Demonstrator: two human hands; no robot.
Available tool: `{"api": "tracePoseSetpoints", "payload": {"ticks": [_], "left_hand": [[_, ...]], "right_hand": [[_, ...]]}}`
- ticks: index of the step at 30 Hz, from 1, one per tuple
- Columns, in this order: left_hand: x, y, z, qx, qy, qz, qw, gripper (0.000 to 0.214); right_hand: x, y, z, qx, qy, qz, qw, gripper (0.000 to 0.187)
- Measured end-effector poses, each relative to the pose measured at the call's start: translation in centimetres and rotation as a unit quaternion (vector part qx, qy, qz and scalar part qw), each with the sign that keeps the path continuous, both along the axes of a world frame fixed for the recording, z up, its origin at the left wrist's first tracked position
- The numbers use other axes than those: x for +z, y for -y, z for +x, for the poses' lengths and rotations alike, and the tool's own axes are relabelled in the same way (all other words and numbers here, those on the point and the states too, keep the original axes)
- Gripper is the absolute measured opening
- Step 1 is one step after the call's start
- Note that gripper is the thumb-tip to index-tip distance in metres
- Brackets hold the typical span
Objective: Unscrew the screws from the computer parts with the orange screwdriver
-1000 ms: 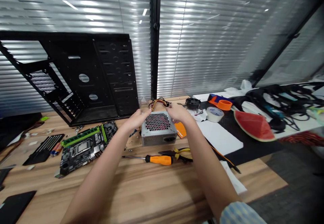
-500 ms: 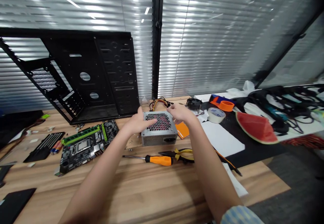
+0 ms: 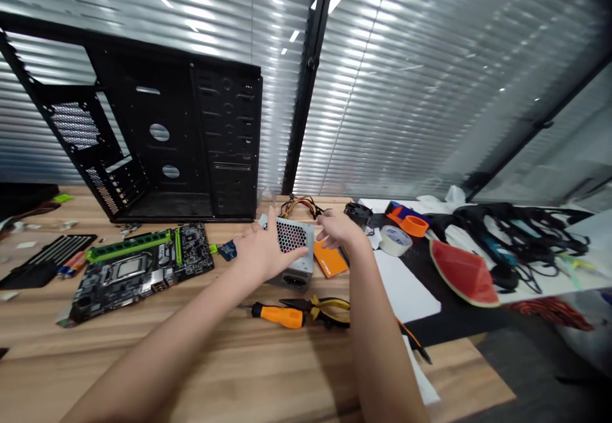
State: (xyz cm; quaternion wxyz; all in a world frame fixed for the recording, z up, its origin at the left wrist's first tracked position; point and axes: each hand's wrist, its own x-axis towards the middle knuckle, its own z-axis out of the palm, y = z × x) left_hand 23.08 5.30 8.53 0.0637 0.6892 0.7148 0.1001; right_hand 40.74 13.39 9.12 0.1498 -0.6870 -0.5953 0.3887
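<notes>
A grey metal power supply (image 3: pixel 308 254) with a honeycomb grille sits on the wooden table, turned at an angle. My left hand (image 3: pixel 262 251) grips it from the left, the thumb lying across its top and the other fingers over the far left edge. Just off its right side is my right hand (image 3: pixel 335 228), with loosely bent fingers that hold nothing I can see. Behind the unit, its bundle of coloured cables (image 3: pixel 303 205) lies on the table. An orange-handled screwdriver (image 3: pixel 280 315) and yellow-and-black pliers (image 3: pixel 329 310) lie in front of it.
A black computer case (image 3: pixel 176 110) stands at the back left, with a motherboard (image 3: pixel 138 267) before it. To the right are an orange booklet (image 3: pixel 331 259), a small black fan (image 3: pixel 358 214), a tape roll (image 3: pixel 396 240), white paper (image 3: pixel 404 289) and a watermelon-slice-shaped object (image 3: pixel 463 273).
The power supply has turned, and my left hand has shifted farther over its left side. My right hand has come slightly away from its right edge. The camera view has tilted.
</notes>
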Motion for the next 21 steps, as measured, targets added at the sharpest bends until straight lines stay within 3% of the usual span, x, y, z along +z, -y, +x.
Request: {"api": "tracePoseSetpoints", "payload": {"ticks": [5, 11, 17, 21], "left_hand": [[0.4, 0.5, -0.1, -0.010, -0.028, -0.003, 1.000, 0.121], [0.7, -0.7, -2.3, -0.041, 0.030, -0.033, 0.998, 0.117], [1.6, -1.8, -4.2, -0.054, 0.138, -0.097, 0.984, 0.107], [2.3, -1.9, -4.6, -0.046, 0.130, -0.101, 0.985, 0.104]], "right_hand": [[-0.4, -0.5, 0.9, -0.018, 0.016, 0.033, 0.999, 0.027], [-0.8, -1.0, 2.1, -0.028, 0.024, 0.051, 0.998, 0.019], [-0.1, -0.4, 2.2, -0.031, 0.013, 0.042, 0.999, 0.020], [0.8, 0.3, 2.0, -0.010, -0.007, 0.045, 0.999, 0.019]]}}
